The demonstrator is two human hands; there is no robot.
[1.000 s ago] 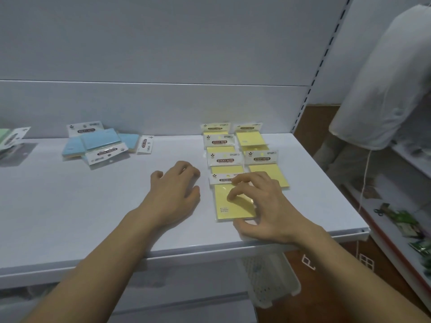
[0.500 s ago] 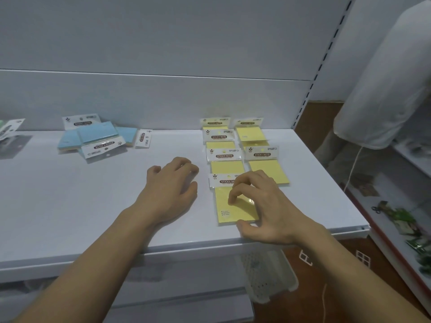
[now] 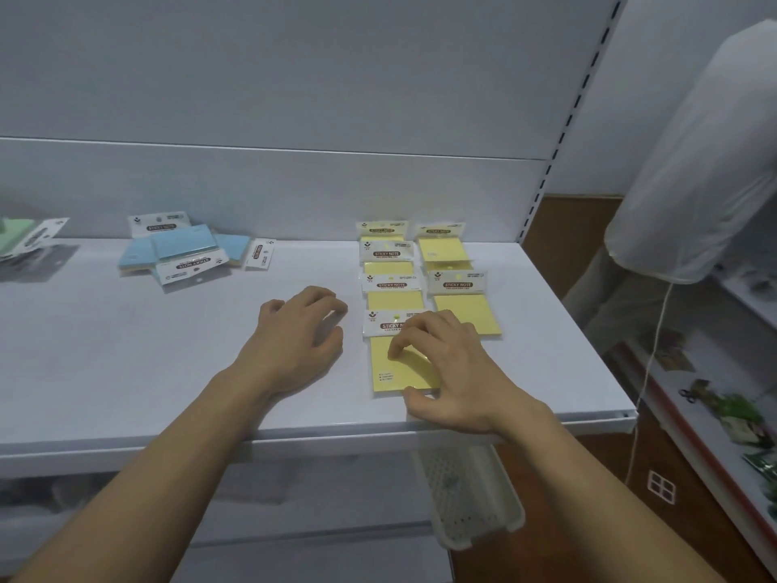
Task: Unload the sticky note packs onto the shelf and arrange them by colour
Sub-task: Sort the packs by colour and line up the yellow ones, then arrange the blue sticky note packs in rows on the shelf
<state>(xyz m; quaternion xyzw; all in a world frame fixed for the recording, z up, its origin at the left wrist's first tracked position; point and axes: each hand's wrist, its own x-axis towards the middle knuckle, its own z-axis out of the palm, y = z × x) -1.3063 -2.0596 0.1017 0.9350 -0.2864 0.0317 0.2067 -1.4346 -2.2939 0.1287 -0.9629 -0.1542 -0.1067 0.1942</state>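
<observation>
Premises: a white shop shelf [image 3: 126, 351] backed by a plain white back panel [image 3: 252, 98], with a slotted upright [image 3: 559, 140] at its right end.

Far left, at the frame edge: a green pack [image 3: 12, 235] lies at the back of the shelf, only partly in view.

Left of centre: blue packs [image 3: 185, 250] lie in a loose, overlapping heap against the back panel, their headers pointing in different directions.

Centre: the left hand [image 3: 294, 342] rests palm down on the bare shelf, fingers loosely bent, holding nothing. It is just beside the yellow group and not touching it.

Right of centre: yellow packs [image 3: 458, 284] lie flat in two columns running from the back panel toward the front edge, each overlapping the next. The left column is the longer. Its front item, the nearest yellow pack [image 3: 387, 372], lies close to the front edge of the shelf.

The right hand [image 3: 450, 368] grips that pack: curled fingertips press on its top face and the thumb bears against its near edge.

Below the front edge: a white perforated basket [image 3: 466, 498], partly hidden by the shelf.

Far right: a person [image 3: 693, 162] in a pale garment stands beside a lower shelf [image 3: 714, 351] carrying green goods too blurred to identify.
</observation>
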